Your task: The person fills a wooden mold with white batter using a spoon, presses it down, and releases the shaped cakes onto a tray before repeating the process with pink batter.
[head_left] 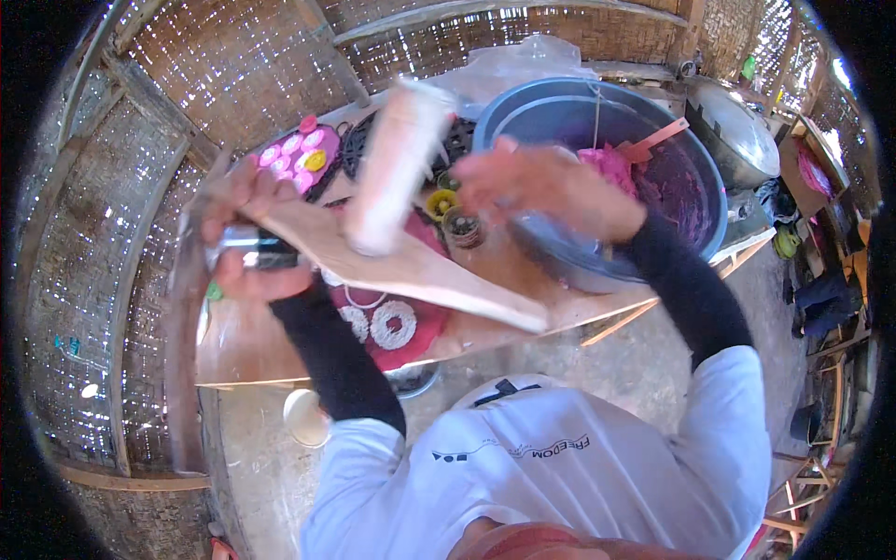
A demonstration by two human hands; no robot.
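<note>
My left hand (257, 224) is wrapped round the end of a long pale wooden board (420, 275), which slants down to the right over the table. A dark, shiny metal-looking piece (266, 250) shows between its fingers and thumb; its kind is unclear. Above the board a white cylinder with faint reddish marks (397, 168) stands tilted, smeared by motion; whether it touches the board I cannot tell. My right hand (551, 191), blurred, is stretched out to the left beside the blue tub (509, 117), fingers apart and with nothing visible in them.
In the tub lie pink dough-like stuff (607, 168) and a pink spatula (653, 140). A pink tray (303, 159), a small jar (461, 227) and white ring shapes (393, 324) on red cloth stand on the wooden table (252, 355). A large metal pot (733, 131) is at right.
</note>
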